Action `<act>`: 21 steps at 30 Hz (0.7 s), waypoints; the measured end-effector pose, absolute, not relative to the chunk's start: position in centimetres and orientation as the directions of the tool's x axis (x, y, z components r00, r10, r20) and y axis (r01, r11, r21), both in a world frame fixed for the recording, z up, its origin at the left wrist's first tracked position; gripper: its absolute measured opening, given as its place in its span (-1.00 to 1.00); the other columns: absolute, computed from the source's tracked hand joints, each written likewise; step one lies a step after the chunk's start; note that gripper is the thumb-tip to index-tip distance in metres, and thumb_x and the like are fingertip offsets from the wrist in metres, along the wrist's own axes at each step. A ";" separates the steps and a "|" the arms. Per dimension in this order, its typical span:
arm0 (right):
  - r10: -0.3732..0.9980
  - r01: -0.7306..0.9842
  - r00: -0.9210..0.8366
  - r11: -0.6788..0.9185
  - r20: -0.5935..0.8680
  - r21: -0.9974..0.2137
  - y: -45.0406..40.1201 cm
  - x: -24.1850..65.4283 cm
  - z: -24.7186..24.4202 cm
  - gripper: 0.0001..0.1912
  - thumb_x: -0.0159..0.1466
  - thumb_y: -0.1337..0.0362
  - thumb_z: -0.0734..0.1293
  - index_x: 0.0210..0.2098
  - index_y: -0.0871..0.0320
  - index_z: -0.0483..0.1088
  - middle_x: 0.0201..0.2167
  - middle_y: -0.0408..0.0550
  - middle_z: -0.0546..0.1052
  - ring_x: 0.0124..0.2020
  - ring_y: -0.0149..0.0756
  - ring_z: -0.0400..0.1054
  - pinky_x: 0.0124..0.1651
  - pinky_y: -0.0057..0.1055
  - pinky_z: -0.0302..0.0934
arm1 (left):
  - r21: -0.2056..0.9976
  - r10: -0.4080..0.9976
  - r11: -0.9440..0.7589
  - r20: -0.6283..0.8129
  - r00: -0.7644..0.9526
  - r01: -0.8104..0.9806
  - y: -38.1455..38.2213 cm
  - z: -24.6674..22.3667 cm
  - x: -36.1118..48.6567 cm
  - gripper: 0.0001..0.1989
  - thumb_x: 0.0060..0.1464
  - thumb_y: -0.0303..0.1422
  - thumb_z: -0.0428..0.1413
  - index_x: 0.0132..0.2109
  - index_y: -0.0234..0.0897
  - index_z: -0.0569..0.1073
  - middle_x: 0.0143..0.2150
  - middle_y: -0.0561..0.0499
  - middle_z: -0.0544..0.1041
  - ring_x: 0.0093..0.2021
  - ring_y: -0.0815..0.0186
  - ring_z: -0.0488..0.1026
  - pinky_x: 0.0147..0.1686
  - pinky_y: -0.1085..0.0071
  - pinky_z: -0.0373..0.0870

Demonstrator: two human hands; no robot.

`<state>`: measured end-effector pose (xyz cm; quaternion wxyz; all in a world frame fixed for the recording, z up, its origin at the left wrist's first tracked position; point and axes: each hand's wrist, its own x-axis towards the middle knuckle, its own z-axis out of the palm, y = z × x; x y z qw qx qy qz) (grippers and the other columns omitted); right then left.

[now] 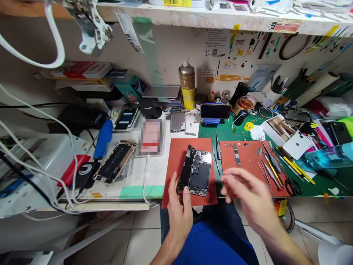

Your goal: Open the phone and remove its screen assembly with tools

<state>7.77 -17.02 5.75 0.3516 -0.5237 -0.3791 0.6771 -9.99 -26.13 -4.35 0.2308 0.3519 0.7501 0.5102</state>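
My left hand [179, 215] grips the lower left corner of an opened smartphone [199, 173], which is tilted up off an orange-red silicone mat [190, 154]. The phone's back is off, showing its internal metal frame and black battery area. My right hand [248, 195] is blurred by motion above a second red mat [248, 156], with fingers apart and nothing visible in them. A small circuit board [236, 155] and tiny parts lie on that mat. Between the mats stands a precision screwdriver [218, 147].
Several tweezers and screwdrivers [271, 167] lie right of the second mat, beside black-handled scissors [292, 187]. Opened phones [115, 161] and a phone frame [177, 119] sit on the white bench to the left. A spray can [186, 84] stands behind. White cables hang at left.
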 end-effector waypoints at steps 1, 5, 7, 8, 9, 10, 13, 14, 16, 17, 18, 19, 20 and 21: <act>0.862 -0.057 -0.228 -0.477 -0.453 -0.877 -17.0 6.6 4.4 -0.61 0.17 0.02 0.60 -0.07 0.03 0.63 -0.31 0.01 0.64 -0.34 -0.09 0.53 -0.38 -0.22 0.43 | 0.933 0.755 0.238 -0.002 -0.656 0.270 -26.0 -4.2 -10.2 -0.40 0.47 -0.11 0.00 0.53 -0.10 0.16 0.50 -0.23 0.33 0.41 0.06 0.41 0.26 0.20 0.50; 0.816 -0.010 -0.234 -0.545 -0.528 -0.838 -17.1 3.9 0.2 -0.45 0.24 -0.05 0.52 0.09 0.16 0.54 -0.29 0.02 0.65 -0.34 -0.11 0.57 -0.34 -0.22 0.50 | 0.953 0.737 0.253 -0.077 -0.672 0.168 -25.5 -3.9 -10.8 -0.48 0.49 -0.06 -0.05 0.46 -0.04 0.30 0.50 -0.10 0.35 0.49 0.08 0.29 0.41 0.12 0.34; 0.810 0.014 -0.210 -0.557 -0.547 -0.830 -17.3 3.7 -0.6 -0.40 0.26 -0.08 0.50 0.13 0.19 0.50 -0.35 -0.02 0.64 -0.41 -0.16 0.57 -0.35 -0.24 0.51 | 0.955 0.744 0.256 -0.094 -0.661 0.152 -25.2 -3.9 -11.1 -0.50 0.49 -0.04 -0.07 0.42 -0.05 0.36 0.46 -0.07 0.41 0.45 0.10 0.34 0.43 0.12 0.29; 0.812 0.025 -0.198 -0.556 -0.549 -0.831 -17.4 3.8 -0.8 -0.39 0.26 -0.09 0.50 0.13 0.19 0.49 -0.38 -0.04 0.63 -0.44 -0.17 0.56 -0.37 -0.24 0.51 | 0.955 0.749 0.255 -0.094 -0.656 0.155 -25.2 -3.8 -11.2 -0.50 0.49 -0.03 -0.07 0.40 -0.06 0.39 0.43 -0.07 0.45 0.44 0.11 0.36 0.43 0.13 0.29; 0.814 0.030 -0.186 -0.554 -0.549 -0.832 -17.5 3.9 -0.9 -0.39 0.26 -0.10 0.50 0.12 0.19 0.50 -0.39 -0.05 0.63 -0.47 -0.19 0.55 -0.38 -0.25 0.50 | 0.953 0.752 0.255 -0.091 -0.653 0.161 -25.1 -3.8 -11.2 -0.50 0.49 -0.03 -0.07 0.38 -0.08 0.42 0.40 -0.07 0.48 0.42 0.11 0.38 0.42 0.15 0.31; 0.817 0.026 -0.174 -0.555 -0.550 -0.832 -17.5 4.0 -1.0 -0.38 0.24 -0.12 0.51 0.11 0.20 0.50 -0.39 -0.04 0.63 -0.48 -0.19 0.54 -0.39 -0.25 0.50 | 0.952 0.754 0.255 -0.086 -0.651 0.169 -25.1 -3.9 -11.3 -0.50 0.49 -0.02 -0.07 0.37 -0.09 0.44 0.39 -0.08 0.49 0.41 0.11 0.39 0.41 0.16 0.33; 0.812 -0.043 -0.163 -0.574 -0.561 -0.818 -17.7 4.0 -0.9 -0.32 0.18 -0.11 0.57 0.11 0.21 0.50 -0.30 0.02 0.66 -0.42 -0.17 0.57 -0.37 -0.26 0.50 | 0.951 0.760 0.252 -0.081 -0.644 0.178 -25.0 -3.9 -11.5 -0.49 0.48 -0.02 -0.07 0.35 -0.13 0.46 0.38 -0.10 0.50 0.42 0.10 0.38 0.37 0.19 0.37; 0.806 -0.072 -0.164 -0.584 -0.568 -0.808 -17.7 3.9 -0.9 -0.31 0.16 -0.10 0.58 0.11 0.21 0.50 -0.27 0.04 0.67 -0.40 -0.17 0.58 -0.36 -0.26 0.50 | 0.952 0.763 0.251 -0.083 -0.641 0.175 -25.0 -3.8 -11.6 -0.49 0.48 -0.02 -0.07 0.35 -0.13 0.46 0.39 -0.10 0.50 0.42 0.10 0.38 0.38 0.19 0.36; 0.791 -0.111 -0.170 -0.608 -0.587 -0.787 -17.6 3.7 -0.6 -0.27 0.12 -0.09 0.62 0.11 0.23 0.48 -0.29 0.04 0.67 -0.44 -0.20 0.56 -0.35 -0.28 0.48 | 0.954 0.769 0.246 -0.085 -0.633 0.171 -24.9 -3.6 -11.9 -0.49 0.49 -0.03 -0.08 0.36 -0.14 0.46 0.39 -0.10 0.49 0.41 0.10 0.39 0.40 0.17 0.33; 0.783 -0.118 -0.172 -0.619 -0.597 -0.777 -17.5 3.6 -0.5 -0.25 0.10 -0.09 0.63 0.10 0.25 0.48 -0.33 0.03 0.67 -0.48 -0.24 0.53 -0.35 -0.30 0.46 | 0.955 0.773 0.244 -0.087 -0.628 0.168 -24.7 -3.5 -12.2 -0.49 0.49 -0.03 -0.08 0.35 -0.14 0.46 0.39 -0.11 0.49 0.40 0.10 0.40 0.42 0.15 0.31; 0.774 -0.117 -0.182 -0.629 -0.606 -0.768 -17.4 3.5 -0.3 -0.25 0.09 -0.10 0.63 0.09 0.26 0.49 -0.39 0.01 0.66 -0.51 -0.27 0.50 -0.37 -0.33 0.44 | 0.956 0.778 0.244 -0.092 -0.621 0.165 -24.6 -3.2 -12.5 -0.48 0.49 -0.02 -0.09 0.35 -0.14 0.46 0.38 -0.11 0.50 0.40 0.10 0.41 0.42 0.13 0.29; 0.766 -0.110 -0.204 -0.636 -0.609 -0.764 -17.2 3.3 -0.2 -0.27 0.10 -0.12 0.63 0.05 0.27 0.51 -0.44 -0.01 0.64 -0.53 -0.29 0.48 -0.38 -0.35 0.41 | 0.956 0.784 0.246 -0.099 -0.612 0.160 -24.4 -3.0 -13.0 -0.47 0.49 -0.01 -0.09 0.35 -0.15 0.46 0.38 -0.12 0.50 0.39 0.09 0.41 0.42 0.11 0.29; 0.757 -0.096 -0.236 -0.642 -0.609 -0.761 -17.0 3.1 -0.1 -0.31 0.10 -0.14 0.62 -0.03 0.27 0.54 -0.47 -0.01 0.63 -0.54 -0.30 0.46 -0.39 -0.38 0.39 | 0.956 0.791 0.251 -0.111 -0.602 0.153 -24.2 -2.7 -13.5 -0.46 0.48 0.01 -0.10 0.34 -0.16 0.47 0.37 -0.13 0.51 0.39 0.08 0.41 0.41 0.08 0.31; 0.745 -0.079 -0.272 -0.648 -0.609 -0.757 -16.9 2.9 0.0 -0.36 0.10 -0.16 0.62 -0.12 0.27 0.57 -0.48 -0.01 0.62 -0.53 -0.32 0.46 -0.41 -0.40 0.38 | 0.956 0.796 0.259 -0.129 -0.591 0.140 -23.9 -2.5 -14.1 -0.44 0.47 0.03 -0.10 0.34 -0.17 0.48 0.36 -0.14 0.52 0.38 0.06 0.42 0.39 0.05 0.33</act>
